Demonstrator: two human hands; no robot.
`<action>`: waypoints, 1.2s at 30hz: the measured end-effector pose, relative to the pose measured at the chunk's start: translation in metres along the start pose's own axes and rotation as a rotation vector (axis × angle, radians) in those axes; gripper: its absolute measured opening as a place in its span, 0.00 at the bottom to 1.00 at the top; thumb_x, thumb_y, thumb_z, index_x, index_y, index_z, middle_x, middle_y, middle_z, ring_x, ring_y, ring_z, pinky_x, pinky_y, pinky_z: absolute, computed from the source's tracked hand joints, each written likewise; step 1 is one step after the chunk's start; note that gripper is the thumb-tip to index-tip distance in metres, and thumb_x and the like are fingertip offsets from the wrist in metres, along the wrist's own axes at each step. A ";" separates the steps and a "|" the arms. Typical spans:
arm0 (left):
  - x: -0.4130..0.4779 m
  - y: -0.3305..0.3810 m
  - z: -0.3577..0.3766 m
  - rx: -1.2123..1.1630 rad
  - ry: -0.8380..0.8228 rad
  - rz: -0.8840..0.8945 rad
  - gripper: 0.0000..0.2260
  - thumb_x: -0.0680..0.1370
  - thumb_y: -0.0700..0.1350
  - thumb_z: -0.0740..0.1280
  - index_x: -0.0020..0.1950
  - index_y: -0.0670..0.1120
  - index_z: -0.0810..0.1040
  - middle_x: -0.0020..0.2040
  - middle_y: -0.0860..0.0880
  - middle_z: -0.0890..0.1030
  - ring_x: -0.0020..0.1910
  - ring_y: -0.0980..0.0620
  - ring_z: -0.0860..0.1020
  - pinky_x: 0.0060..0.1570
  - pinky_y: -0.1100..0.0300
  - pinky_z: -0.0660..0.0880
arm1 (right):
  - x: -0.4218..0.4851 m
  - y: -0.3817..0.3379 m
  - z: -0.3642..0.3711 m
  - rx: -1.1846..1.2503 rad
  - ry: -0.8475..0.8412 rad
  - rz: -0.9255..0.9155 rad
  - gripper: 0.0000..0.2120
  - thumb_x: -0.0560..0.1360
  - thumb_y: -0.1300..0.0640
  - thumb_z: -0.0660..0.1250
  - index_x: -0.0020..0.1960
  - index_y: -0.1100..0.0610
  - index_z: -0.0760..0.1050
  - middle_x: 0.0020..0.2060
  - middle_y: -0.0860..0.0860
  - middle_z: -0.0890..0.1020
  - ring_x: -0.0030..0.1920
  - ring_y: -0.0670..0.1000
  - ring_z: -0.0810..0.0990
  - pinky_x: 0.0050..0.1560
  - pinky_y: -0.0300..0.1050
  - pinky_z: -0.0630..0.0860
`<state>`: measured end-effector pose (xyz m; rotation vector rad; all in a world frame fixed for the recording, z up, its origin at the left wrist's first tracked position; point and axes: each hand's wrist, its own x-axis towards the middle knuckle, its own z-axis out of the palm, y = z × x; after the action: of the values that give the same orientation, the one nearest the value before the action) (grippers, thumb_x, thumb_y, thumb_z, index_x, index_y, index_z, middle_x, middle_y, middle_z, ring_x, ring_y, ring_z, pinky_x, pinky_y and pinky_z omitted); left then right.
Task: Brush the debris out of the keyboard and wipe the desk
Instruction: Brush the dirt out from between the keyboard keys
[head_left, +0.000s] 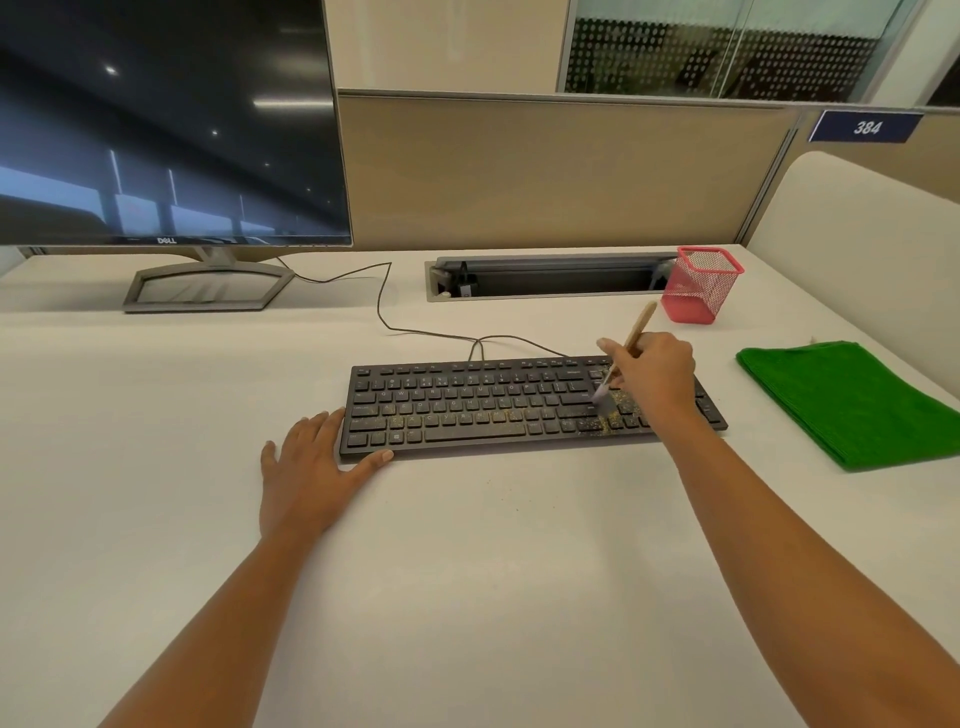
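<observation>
A black keyboard (467, 405) lies on the white desk (467, 545), with yellowish debris (605, 421) gathered on its right-hand keys. My right hand (654, 371) grips a wooden-handled brush (640, 322), whose bristles touch the keys near the debris. My left hand (311, 467) lies flat on the desk at the keyboard's left end, fingers straight, thumb along the front edge. A folded green cloth (852, 400) rests on the desk to the right of the keyboard.
A monitor (166, 119) on a stand (208, 286) fills the back left. A cable (384, 306) runs from the keyboard toward it. A cable tray slot (545, 278) and a pink mesh pen cup (701, 286) sit at the back. A partition (545, 171) bounds the desk.
</observation>
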<state>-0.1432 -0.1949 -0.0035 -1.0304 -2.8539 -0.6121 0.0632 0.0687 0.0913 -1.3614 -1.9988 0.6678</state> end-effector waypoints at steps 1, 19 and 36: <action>0.000 0.000 0.000 0.004 0.001 0.001 0.39 0.69 0.74 0.53 0.73 0.53 0.63 0.72 0.51 0.66 0.74 0.51 0.59 0.72 0.44 0.51 | -0.002 -0.001 0.001 -0.024 -0.011 -0.011 0.20 0.74 0.48 0.67 0.49 0.66 0.80 0.41 0.60 0.84 0.40 0.56 0.83 0.42 0.41 0.76; -0.001 0.001 -0.001 -0.014 0.022 0.009 0.34 0.73 0.69 0.59 0.73 0.53 0.63 0.72 0.51 0.66 0.73 0.52 0.59 0.72 0.45 0.51 | -0.009 -0.007 0.015 0.101 0.000 -0.051 0.17 0.74 0.48 0.68 0.44 0.63 0.81 0.36 0.57 0.84 0.30 0.47 0.80 0.35 0.34 0.75; -0.002 0.003 -0.003 -0.033 0.017 0.001 0.35 0.72 0.71 0.58 0.73 0.53 0.63 0.72 0.51 0.67 0.73 0.52 0.59 0.72 0.45 0.50 | -0.012 -0.008 0.023 0.148 -0.083 -0.106 0.15 0.75 0.53 0.67 0.48 0.66 0.80 0.40 0.60 0.84 0.40 0.56 0.83 0.47 0.48 0.80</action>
<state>-0.1398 -0.1953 -0.0005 -1.0258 -2.8380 -0.6673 0.0448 0.0531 0.0793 -1.1497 -2.0268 0.8171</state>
